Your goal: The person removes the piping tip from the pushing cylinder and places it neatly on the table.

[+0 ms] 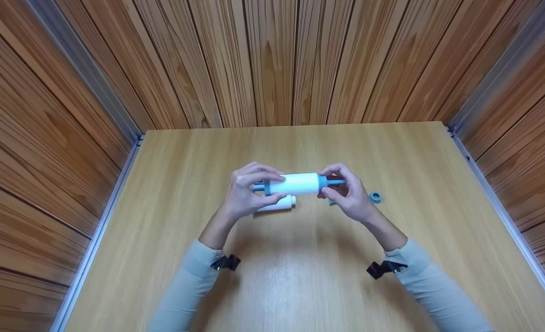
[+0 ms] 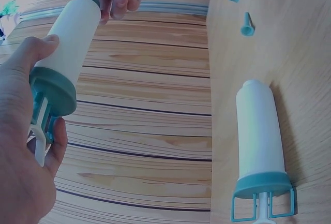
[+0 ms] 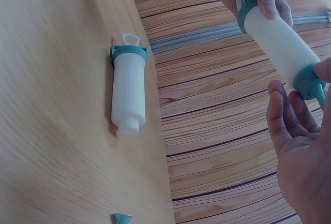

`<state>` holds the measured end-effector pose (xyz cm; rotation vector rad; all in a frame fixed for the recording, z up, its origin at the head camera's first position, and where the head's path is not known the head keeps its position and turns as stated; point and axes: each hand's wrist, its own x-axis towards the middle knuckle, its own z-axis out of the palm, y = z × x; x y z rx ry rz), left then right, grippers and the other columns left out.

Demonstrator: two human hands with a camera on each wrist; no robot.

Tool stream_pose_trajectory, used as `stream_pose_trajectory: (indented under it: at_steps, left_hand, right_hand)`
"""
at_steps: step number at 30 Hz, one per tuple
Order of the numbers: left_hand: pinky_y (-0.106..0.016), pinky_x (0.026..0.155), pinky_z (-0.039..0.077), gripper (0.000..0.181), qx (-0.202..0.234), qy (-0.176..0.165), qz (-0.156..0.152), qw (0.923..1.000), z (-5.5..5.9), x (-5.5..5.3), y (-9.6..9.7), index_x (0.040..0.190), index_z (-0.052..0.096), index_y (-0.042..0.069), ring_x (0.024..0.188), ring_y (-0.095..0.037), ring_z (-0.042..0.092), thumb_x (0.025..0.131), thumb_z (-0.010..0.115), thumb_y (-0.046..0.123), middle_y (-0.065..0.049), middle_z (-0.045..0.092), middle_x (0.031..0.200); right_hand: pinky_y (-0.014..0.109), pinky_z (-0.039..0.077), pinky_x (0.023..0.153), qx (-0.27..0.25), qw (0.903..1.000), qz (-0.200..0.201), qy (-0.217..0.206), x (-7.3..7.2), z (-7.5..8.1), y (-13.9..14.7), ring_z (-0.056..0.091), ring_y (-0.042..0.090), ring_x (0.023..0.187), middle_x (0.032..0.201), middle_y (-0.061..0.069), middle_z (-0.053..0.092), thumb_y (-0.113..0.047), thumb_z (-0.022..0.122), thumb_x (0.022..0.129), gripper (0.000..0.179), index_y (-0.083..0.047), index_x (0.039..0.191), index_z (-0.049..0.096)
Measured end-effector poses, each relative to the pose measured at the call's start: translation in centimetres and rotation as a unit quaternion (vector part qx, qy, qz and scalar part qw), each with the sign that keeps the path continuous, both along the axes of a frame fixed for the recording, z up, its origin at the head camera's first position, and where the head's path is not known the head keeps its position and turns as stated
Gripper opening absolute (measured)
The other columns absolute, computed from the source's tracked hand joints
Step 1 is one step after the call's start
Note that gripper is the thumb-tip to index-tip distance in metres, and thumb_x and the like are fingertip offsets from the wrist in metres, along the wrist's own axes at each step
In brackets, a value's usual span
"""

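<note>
A large white syringe with teal ends (image 1: 300, 183) is held level above the table, its long teal nozzle pointing right. My left hand (image 1: 249, 189) grips its handle end, thumb along the white barrel (image 2: 70, 32). At the other end, the thumb and fingers of my right hand (image 1: 350, 196) pinch the teal collar (image 3: 306, 79) at the base of the nozzle. Beneath the held one, a second white syringe (image 2: 261, 131) lies on the table. Its teal finger loops and white pull ring (image 3: 131, 39) show at one end, a bare white neck at the other.
A small teal nozzle (image 2: 247, 25) and a teal ring (image 1: 375, 197) lie on the wooden table (image 1: 184, 221), to the right of the lying syringe. Wood-plank walls (image 1: 272, 60) with grey metal edge rails stand at the back and sides.
</note>
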<state>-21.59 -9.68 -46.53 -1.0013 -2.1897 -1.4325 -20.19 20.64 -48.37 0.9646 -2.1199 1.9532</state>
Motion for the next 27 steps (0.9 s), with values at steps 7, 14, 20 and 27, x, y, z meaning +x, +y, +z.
stream_pose_trajectory:
  at_steps: [7,14,20,27]
  left_hand:
    - [-0.030,0.092,0.062,0.028,-0.004,0.016,0.003,0.9999,0.13,-0.11,0.06,0.110,0.088,0.006,0.108,-0.034,0.077,0.084,0.099,0.010,-0.015,0.086,0.115]
    - [-0.031,0.094,0.062,0.028,-0.005,0.017,0.002,0.9998,0.17,0.00,0.06,0.110,0.088,0.006,0.109,-0.034,0.077,0.084,0.098,0.009,-0.014,0.086,0.116]
    - [-0.031,0.094,0.061,0.028,-0.009,0.015,0.008,0.9998,0.09,0.02,0.12,0.112,0.088,0.007,0.109,-0.033,0.077,0.085,0.098,0.010,-0.013,0.086,0.117]
    - [-0.031,0.095,0.061,0.028,-0.014,0.010,0.011,0.9998,0.08,0.11,0.12,0.112,0.088,0.007,0.110,-0.033,0.077,0.086,0.098,0.011,-0.013,0.086,0.117]
  right_hand:
    - [0.022,0.065,0.081,0.012,0.9997,-0.021,-0.004,-0.12,0.07,-0.11,0.075,0.008,0.088,0.117,-0.009,0.071,0.015,0.055,0.105,0.029,0.017,0.134,0.052]
    - [0.022,0.064,0.079,0.021,0.9993,-0.032,-0.005,-0.10,0.03,-0.21,0.073,0.006,0.087,0.113,-0.009,0.070,0.014,0.054,0.106,0.024,0.016,0.131,0.055]
    - [0.022,0.064,0.080,0.022,0.9992,-0.032,-0.008,-0.07,-0.07,-0.16,0.073,0.006,0.088,0.113,-0.009,0.070,0.014,0.056,0.106,0.025,0.016,0.131,0.055]
    - [0.023,0.067,0.084,0.007,0.9997,-0.021,-0.013,0.04,-0.09,-0.06,0.074,0.007,0.093,0.122,-0.009,0.069,0.015,0.058,0.104,0.030,0.017,0.133,0.053]
